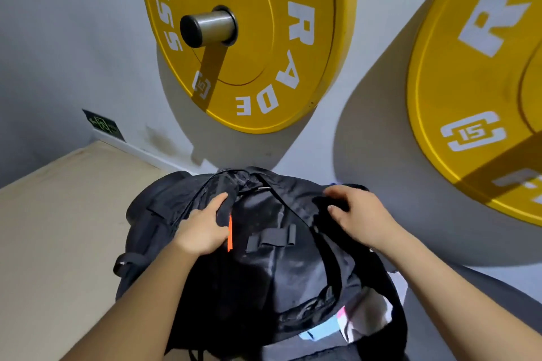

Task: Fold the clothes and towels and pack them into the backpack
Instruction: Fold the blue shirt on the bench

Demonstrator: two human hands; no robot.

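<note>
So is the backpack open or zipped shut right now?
Open. The left hand and right hand hold the edges of the backpack apart, and its dark inner lining shows between them.

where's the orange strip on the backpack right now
In the head view, the orange strip runs down the black backpack left of centre, right against the left hand, with a black strap loop just to its right.
</note>
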